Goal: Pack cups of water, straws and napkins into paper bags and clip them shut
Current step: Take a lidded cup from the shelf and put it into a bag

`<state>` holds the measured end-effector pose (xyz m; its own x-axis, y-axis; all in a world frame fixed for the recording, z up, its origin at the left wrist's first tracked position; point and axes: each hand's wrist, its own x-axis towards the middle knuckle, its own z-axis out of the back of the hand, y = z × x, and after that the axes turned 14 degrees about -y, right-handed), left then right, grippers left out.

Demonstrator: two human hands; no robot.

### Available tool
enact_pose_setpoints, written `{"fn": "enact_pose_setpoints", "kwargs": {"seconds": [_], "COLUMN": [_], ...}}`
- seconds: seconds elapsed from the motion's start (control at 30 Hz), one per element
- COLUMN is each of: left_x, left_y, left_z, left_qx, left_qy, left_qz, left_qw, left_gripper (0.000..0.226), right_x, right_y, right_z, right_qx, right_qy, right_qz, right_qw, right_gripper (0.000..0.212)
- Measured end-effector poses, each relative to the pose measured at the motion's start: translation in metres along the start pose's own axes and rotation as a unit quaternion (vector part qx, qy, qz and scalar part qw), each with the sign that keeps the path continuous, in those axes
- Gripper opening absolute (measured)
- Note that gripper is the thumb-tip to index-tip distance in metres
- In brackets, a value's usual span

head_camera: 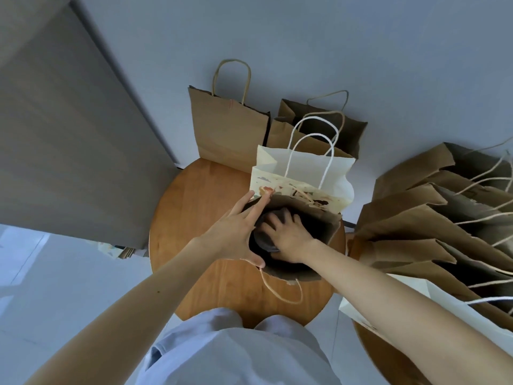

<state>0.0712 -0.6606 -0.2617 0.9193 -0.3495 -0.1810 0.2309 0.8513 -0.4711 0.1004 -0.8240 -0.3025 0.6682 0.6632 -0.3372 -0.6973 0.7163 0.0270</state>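
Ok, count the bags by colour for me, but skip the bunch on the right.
Brown bags: 3
White bag: 1
Total: 4

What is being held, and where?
The right hand grips a dark cup by its top, inside the brown bag; the left hand only props its rim open.
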Motion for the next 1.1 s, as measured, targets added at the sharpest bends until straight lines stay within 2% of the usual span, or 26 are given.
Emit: {"fn": "enact_pose_setpoints", "kwargs": {"seconds": [0.17,0.27,0.47,0.87,1.03,1.1], "left_x": [-0.005,-0.006,0.0,0.012,0.012,0.01], "left_y": [0.006,0.005,0.004,-0.011,-0.009,-0.007], "left_z": [-0.008,-0.007,0.002,0.006,0.012,0.015], "left_qx": [0.076,0.1,0.041,0.092,0.062,0.054], "left_qy": [0.024,0.04,0.004,0.026,0.043,0.032], "left_qz": [0.012,0.025,0.066,0.033,0.032,0.025], "left_qw": [0.997,0.994,0.997,0.995,0.997,0.998], "left_gripper": [0.132,0.129,0.115,0.112,0.102,0.093], "right_x": [0.021,0.026,0.017,-0.002,-0.008,-0.014], "right_y": [-0.011,-0.014,-0.019,-0.029,-0.019,-0.016], "right_z": [-0.017,-0.02,-0.033,-0.044,-0.031,-0.015], "right_qx": [0.038,0.042,0.026,-0.01,0.009,0.069], "right_qy": [0.008,0.008,0.025,0.136,0.12,0.074], "right_qz": [-0.029,-0.02,-0.02,-0.092,-0.138,-0.168], "right_qw": [0.999,0.999,0.999,0.986,0.983,0.981], "right_gripper": [0.079,0.078,0.069,0.084,0.064,0.051]}}
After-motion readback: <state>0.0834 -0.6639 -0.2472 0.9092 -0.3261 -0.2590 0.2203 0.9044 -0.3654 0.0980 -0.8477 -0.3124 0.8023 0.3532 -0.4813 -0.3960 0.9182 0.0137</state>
